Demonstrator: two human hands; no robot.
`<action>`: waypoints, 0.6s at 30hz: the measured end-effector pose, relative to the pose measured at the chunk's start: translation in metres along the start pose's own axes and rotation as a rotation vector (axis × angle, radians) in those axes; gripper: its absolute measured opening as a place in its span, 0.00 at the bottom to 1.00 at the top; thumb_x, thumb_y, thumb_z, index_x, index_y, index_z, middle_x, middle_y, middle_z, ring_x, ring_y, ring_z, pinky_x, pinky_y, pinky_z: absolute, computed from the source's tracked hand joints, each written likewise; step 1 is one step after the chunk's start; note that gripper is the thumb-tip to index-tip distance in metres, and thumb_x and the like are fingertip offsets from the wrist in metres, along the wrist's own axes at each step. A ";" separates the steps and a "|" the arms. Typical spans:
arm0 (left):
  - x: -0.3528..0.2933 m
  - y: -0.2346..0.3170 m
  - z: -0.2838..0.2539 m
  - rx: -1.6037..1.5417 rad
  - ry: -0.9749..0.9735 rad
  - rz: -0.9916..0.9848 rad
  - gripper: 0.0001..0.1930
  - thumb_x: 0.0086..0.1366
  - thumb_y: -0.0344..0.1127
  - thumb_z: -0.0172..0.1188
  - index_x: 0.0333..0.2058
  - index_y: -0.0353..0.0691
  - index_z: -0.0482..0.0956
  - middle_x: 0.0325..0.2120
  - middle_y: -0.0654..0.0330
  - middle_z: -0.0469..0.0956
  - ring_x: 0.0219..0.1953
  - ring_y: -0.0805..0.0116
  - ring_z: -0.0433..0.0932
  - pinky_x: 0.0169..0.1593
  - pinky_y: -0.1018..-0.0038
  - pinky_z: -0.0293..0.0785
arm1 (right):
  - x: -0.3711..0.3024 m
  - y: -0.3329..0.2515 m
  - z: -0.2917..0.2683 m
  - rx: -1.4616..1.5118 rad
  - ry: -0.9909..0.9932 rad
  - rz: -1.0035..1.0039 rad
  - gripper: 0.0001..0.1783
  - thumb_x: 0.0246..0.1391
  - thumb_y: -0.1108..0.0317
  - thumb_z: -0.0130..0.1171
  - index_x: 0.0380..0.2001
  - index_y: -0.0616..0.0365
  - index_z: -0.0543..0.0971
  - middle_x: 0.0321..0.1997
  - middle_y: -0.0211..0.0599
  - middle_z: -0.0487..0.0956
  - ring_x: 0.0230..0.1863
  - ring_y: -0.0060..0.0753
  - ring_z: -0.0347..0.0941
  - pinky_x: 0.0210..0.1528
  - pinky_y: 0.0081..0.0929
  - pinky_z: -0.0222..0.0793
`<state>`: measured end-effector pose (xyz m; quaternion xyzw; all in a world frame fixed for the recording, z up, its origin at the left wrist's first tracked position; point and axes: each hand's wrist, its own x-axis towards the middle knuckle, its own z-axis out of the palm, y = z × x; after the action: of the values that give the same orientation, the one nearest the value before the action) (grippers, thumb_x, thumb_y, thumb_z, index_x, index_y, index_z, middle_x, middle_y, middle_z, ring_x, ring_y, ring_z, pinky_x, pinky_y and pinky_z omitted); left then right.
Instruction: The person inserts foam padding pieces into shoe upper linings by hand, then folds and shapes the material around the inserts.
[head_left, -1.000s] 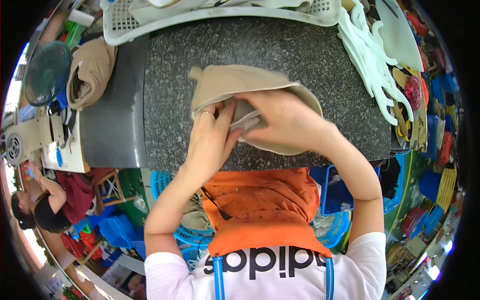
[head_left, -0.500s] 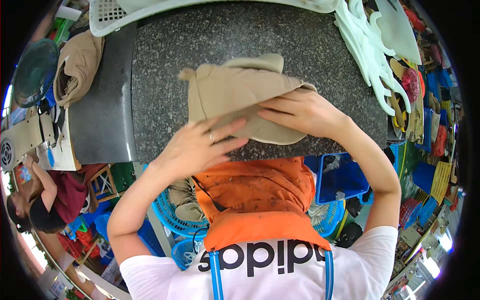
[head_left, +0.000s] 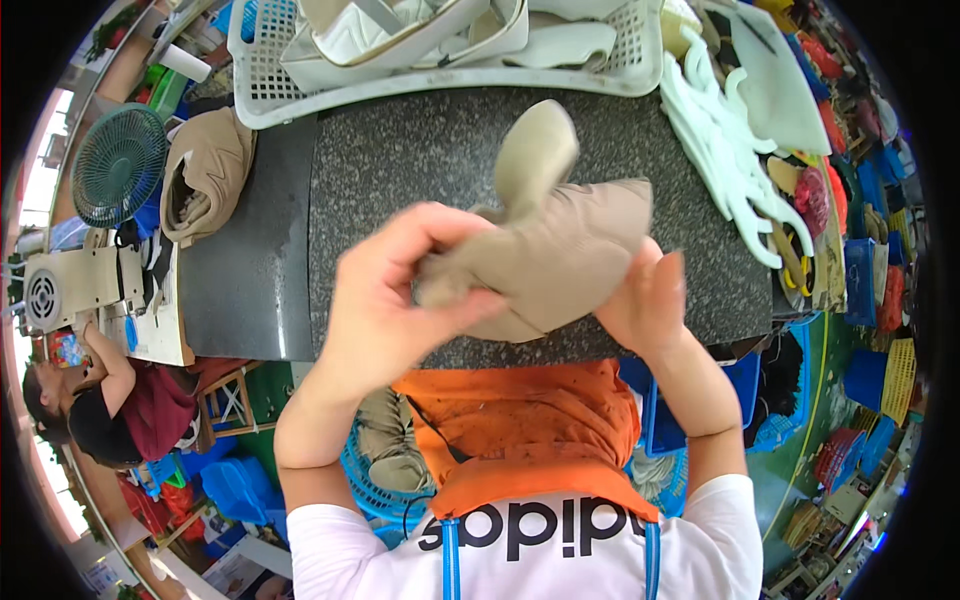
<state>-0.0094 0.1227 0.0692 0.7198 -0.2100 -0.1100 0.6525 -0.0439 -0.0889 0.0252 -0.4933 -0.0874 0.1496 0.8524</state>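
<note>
A beige sewn fabric piece, shaped like a shoe upper [head_left: 585, 255], is tilted up above the dark speckled worktop [head_left: 400, 140]. A rounded flap like a tongue stands up from its far side. My left hand [head_left: 390, 290] is closed on its left end, thumb on the near side and fingers on the far side. At the right edge of the piece is my right hand [head_left: 645, 305], slightly blurred, fingers extended upward. The piece hides part of that palm, and whether it touches the fabric is hard to see.
A white perforated basket [head_left: 440, 85] of pale pieces stands at the back. Pale green curved strips [head_left: 725, 140] lie at right, another beige piece [head_left: 210, 165] and a green fan [head_left: 120, 165] at left. Blue baskets [head_left: 385, 490] sit below the worktop; a person [head_left: 130, 400] works at far left.
The beige piece has been lifted and turned, its flap now upright. My left hand has gone from a blurred sweep over it to gripping its end; my right hand has drawn to its right edge.
</note>
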 end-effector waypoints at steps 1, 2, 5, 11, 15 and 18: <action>0.001 0.006 0.003 0.171 -0.058 0.071 0.17 0.48 0.24 0.67 0.39 0.34 0.75 0.35 0.64 0.76 0.38 0.76 0.74 0.42 0.79 0.70 | 0.000 -0.009 0.013 0.367 0.142 -0.061 0.35 0.52 0.41 0.52 0.48 0.64 0.71 0.48 0.39 0.76 0.52 0.34 0.70 0.53 0.33 0.66; 0.003 0.011 0.006 0.207 -0.075 0.097 0.15 0.47 0.22 0.66 0.36 0.35 0.77 0.30 0.63 0.77 0.33 0.76 0.75 0.38 0.80 0.70 | 0.003 -0.009 0.005 0.449 0.101 -0.003 0.32 0.56 0.49 0.53 0.54 0.63 0.67 0.52 0.39 0.74 0.55 0.35 0.69 0.57 0.33 0.64; 0.006 0.009 0.005 0.389 -0.148 0.097 0.15 0.46 0.22 0.66 0.35 0.36 0.77 0.24 0.63 0.76 0.27 0.75 0.75 0.32 0.79 0.70 | 0.003 0.000 -0.006 0.381 0.064 0.152 0.26 0.57 0.60 0.54 0.54 0.64 0.67 0.51 0.37 0.74 0.53 0.32 0.71 0.56 0.33 0.65; -0.002 0.002 -0.001 0.472 -0.644 0.009 0.06 0.52 0.29 0.59 0.29 0.35 0.72 0.20 0.52 0.73 0.28 0.52 0.75 0.33 0.63 0.71 | -0.004 -0.006 -0.012 -0.139 -0.049 0.115 0.34 0.50 0.68 0.60 0.58 0.68 0.61 0.58 0.45 0.68 0.58 0.39 0.66 0.61 0.40 0.60; 0.004 -0.011 -0.013 0.844 -0.710 0.089 0.09 0.51 0.30 0.61 0.31 0.35 0.74 0.26 0.50 0.76 0.37 0.51 0.76 0.48 0.63 0.68 | -0.017 0.032 -0.004 0.389 0.071 0.101 0.36 0.51 0.65 0.60 0.61 0.60 0.58 0.62 0.40 0.64 0.63 0.38 0.59 0.64 0.39 0.53; 0.006 -0.017 -0.014 -0.344 -0.194 -0.275 0.19 0.46 0.26 0.68 0.39 0.36 0.76 0.50 0.53 0.72 0.53 0.67 0.70 0.55 0.71 0.64 | -0.021 0.045 0.002 0.836 -0.080 0.325 0.33 0.56 0.65 0.54 0.62 0.58 0.56 0.62 0.39 0.62 0.63 0.39 0.58 0.65 0.42 0.52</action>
<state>0.0044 0.1336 0.0547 0.6060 -0.1500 -0.3008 0.7210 -0.0719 -0.0731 -0.0130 -0.1077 0.0261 0.3230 0.9399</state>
